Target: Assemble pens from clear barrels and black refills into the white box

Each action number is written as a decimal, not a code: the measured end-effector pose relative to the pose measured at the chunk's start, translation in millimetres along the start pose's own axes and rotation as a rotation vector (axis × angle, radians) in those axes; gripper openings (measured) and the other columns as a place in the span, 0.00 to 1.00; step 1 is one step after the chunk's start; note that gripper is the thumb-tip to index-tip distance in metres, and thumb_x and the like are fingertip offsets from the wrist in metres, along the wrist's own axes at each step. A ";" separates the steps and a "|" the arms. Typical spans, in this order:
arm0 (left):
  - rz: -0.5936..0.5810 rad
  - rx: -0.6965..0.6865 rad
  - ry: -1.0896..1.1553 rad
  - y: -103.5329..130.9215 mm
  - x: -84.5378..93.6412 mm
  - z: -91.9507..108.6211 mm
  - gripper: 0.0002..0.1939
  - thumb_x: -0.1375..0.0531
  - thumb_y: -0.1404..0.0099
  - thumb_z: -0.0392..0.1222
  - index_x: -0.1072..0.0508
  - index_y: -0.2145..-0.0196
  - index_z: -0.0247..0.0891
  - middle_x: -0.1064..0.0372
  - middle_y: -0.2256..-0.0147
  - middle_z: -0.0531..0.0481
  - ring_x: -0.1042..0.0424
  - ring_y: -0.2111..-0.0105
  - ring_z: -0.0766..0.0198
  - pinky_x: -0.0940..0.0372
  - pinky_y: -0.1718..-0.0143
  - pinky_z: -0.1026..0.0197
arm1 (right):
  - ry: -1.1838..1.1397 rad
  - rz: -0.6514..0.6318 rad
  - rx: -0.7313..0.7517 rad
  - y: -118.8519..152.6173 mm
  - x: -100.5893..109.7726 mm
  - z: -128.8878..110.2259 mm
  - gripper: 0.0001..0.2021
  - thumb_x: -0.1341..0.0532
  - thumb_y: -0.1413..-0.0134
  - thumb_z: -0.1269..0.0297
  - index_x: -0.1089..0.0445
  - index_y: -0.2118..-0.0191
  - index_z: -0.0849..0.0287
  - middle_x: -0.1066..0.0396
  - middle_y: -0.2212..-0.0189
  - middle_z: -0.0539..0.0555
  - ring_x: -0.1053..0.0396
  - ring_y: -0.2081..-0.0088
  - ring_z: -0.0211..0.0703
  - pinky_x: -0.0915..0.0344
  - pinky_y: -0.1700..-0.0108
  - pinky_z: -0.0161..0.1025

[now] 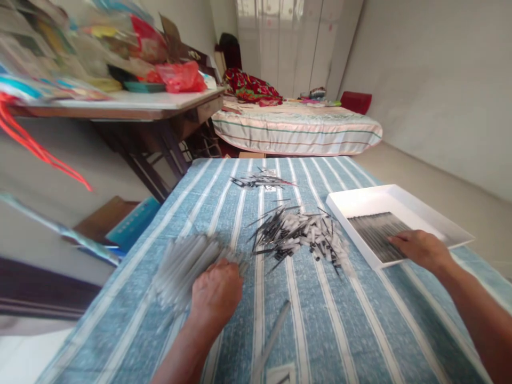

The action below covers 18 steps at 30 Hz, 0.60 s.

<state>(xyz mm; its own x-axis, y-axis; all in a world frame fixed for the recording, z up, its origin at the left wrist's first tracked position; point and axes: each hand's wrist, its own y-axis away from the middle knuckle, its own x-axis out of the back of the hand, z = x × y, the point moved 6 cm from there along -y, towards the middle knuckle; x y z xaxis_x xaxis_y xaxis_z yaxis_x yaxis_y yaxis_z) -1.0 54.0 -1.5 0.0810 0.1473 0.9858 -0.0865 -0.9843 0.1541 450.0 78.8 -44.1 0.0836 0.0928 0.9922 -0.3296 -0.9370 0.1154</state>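
My left hand (pixel 218 290) is closed at the right end of a pile of grey, translucent slender tubes (pixel 188 264). Its fingertips are hidden, and motion smears the pile. Inside a shallow white box (pixel 420 197), my right hand (pixel 422 249) has its fingers pressed together at the right side of a neat row of dark, slim sticks (pixel 374 232). Whatever lies between those fingertips is too small to make out. Between the hands spreads a loose heap of short white and black pieces (pixel 300 237). One grey tube (pixel 274 338) lies alone nearer to me.
Farther back on the striped cloth (pixel 272 282) is a small bunch of dark thin pieces (pixel 260 181). A cluttered desk (pixel 160 104) stands at the left, with a red plastic bag (pixel 184 77). A bed (pixel 296 125) stands behind the table, and a wall rises at right.
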 end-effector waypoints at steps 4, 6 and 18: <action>0.000 -0.027 0.000 0.7 -1.7 2.1 0.13 0.51 0.40 0.38 0.27 0.70 0.33 0.29 0.66 0.38 0.28 0.63 0.49 0.36 0.67 0.55 | -0.008 0.002 0.004 4.2 7.4 -4.0 0.19 0.48 0.46 0.51 0.25 0.69 0.57 0.27 0.73 0.62 0.30 0.73 0.44 0.44 0.72 0.39; 0.003 -0.032 0.005 0.8 -1.7 2.4 0.13 0.51 0.40 0.37 0.27 0.69 0.33 0.29 0.67 0.38 0.28 0.64 0.49 0.36 0.67 0.54 | 0.013 0.063 -0.017 11.0 17.4 -8.1 0.19 0.48 0.46 0.51 0.25 0.69 0.57 0.27 0.72 0.63 0.30 0.73 0.44 0.45 0.73 0.40; -0.044 0.009 0.080 -1.5 -9.5 -3.1 0.13 0.52 0.42 0.38 0.28 0.71 0.35 0.26 0.68 0.35 0.26 0.66 0.45 0.37 0.69 0.51 | -0.415 0.340 0.482 90.5 45.2 -142.8 0.16 0.48 0.45 0.57 0.29 0.75 0.58 0.30 0.79 0.51 0.34 0.75 0.38 0.43 0.71 0.33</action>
<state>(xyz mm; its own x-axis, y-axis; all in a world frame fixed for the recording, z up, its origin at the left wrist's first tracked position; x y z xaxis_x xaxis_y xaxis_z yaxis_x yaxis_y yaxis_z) -4.7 54.4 -11.0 0.0044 0.1970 0.9804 -0.0758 -0.9775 0.1968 289.7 46.3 18.0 0.4319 -0.2760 0.8587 0.0430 -0.9446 -0.3253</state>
